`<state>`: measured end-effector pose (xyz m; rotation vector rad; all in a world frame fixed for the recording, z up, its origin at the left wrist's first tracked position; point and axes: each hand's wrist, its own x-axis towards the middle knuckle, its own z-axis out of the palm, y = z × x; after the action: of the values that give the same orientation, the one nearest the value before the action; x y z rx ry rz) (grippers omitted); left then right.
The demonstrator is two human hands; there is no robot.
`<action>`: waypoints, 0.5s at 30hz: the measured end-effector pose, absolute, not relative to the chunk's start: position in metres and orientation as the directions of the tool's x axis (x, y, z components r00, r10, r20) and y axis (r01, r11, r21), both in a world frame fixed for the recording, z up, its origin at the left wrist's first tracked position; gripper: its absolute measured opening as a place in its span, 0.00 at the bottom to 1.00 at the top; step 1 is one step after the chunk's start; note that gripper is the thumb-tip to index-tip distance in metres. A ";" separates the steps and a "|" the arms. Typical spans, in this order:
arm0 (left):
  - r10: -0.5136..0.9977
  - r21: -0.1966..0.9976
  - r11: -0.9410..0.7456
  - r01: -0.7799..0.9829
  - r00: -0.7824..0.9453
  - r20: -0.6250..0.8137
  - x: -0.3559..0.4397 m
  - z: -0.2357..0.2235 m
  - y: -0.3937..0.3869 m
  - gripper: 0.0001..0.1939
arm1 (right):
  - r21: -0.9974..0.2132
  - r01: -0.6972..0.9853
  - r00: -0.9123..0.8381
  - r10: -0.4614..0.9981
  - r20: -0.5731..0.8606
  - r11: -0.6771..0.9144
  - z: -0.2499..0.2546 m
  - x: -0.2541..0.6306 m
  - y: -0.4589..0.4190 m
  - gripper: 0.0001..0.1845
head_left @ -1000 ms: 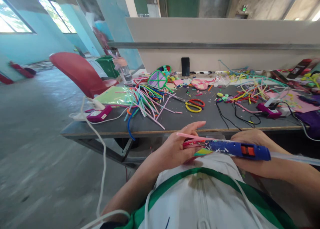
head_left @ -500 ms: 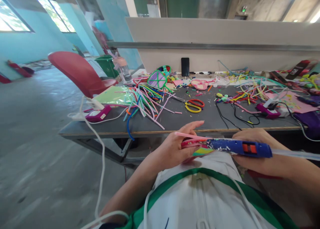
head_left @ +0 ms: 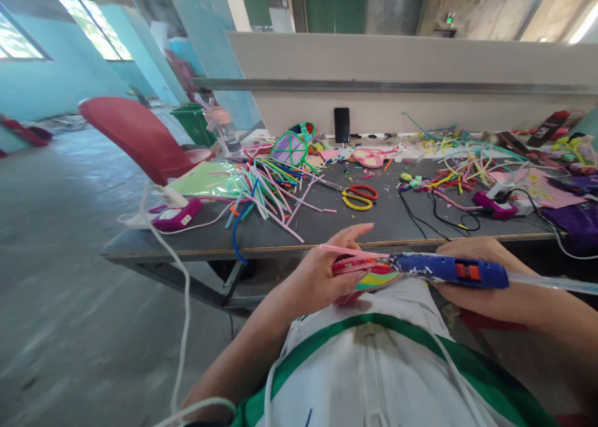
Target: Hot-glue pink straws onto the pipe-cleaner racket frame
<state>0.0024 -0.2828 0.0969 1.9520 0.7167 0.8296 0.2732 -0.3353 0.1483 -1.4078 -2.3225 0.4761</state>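
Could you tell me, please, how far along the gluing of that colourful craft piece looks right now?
Done: the flat rainbow-coloured craft piece already carries a red-pink edge. In hand: the left hand grips it with a thin pink strip on top, while the right hand holds the blue hot-glue gun with its nozzle at the piece. Left: many loose coloured strips lie on the dark grey table.

Glue gun [head_left: 451, 271]: blue, orange-red switch, white flecks. Craft piece [head_left: 369, 275]: pink, with green-yellow rainbow stripe. Strip [head_left: 352, 251]: pale pink. Scissors [head_left: 359, 197]: red and yellow handles. Surface [head_left: 327, 225]: dark grey. Chair [head_left: 133, 134]: red. Shirt [head_left: 374, 365]: white, green band.
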 end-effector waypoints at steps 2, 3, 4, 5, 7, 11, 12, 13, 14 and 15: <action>0.734 0.874 -0.464 0.144 0.615 0.288 0.003 0.096 -0.282 0.32 | -0.475 0.762 -0.420 0.894 0.156 0.441 0.147 0.274 -0.334 0.08; 0.730 0.872 -0.469 0.142 0.617 0.293 0.003 0.096 -0.282 0.32 | -0.472 0.765 -0.419 0.895 0.152 0.438 0.147 0.274 -0.334 0.08; 0.729 0.869 -0.473 0.144 0.618 0.295 0.003 0.096 -0.282 0.32 | -0.470 0.770 -0.418 0.897 0.142 0.433 0.147 0.274 -0.334 0.09; 0.730 0.867 -0.476 0.146 0.616 0.297 0.003 0.096 -0.281 0.31 | -0.469 0.773 -0.420 0.899 0.127 0.427 0.147 0.274 -0.333 0.09; 0.735 0.867 -0.475 0.153 0.610 0.295 0.002 0.097 -0.281 0.32 | -0.481 0.773 -0.416 0.903 0.109 0.414 0.148 0.274 -0.333 0.09; 0.745 0.870 -0.464 0.168 0.606 0.280 0.001 0.096 -0.281 0.32 | -0.504 0.764 -0.411 0.906 0.100 0.402 0.150 0.274 -0.333 0.09; 0.749 0.869 -0.464 0.174 0.601 0.280 0.001 0.096 -0.281 0.32 | -0.507 0.763 -0.410 0.906 0.102 0.402 0.150 0.274 -0.333 0.09; 0.753 0.867 -0.466 0.177 0.593 0.284 0.001 0.096 -0.281 0.33 | -0.504 0.763 -0.411 0.906 0.104 0.404 0.149 0.274 -0.333 0.09; 0.757 0.865 -0.469 0.178 0.585 0.290 0.001 0.096 -0.281 0.33 | -0.497 0.766 -0.409 0.906 0.114 0.408 0.149 0.275 -0.333 0.09; 0.760 0.864 -0.471 0.176 0.579 0.296 0.000 0.096 -0.280 0.34 | -0.488 0.767 -0.416 0.902 0.115 0.416 0.148 0.275 -0.332 0.09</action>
<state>0.0004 -0.2804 0.0964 1.9657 0.7486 0.8734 0.2749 -0.3322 0.1484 -1.4336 -2.3156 0.5169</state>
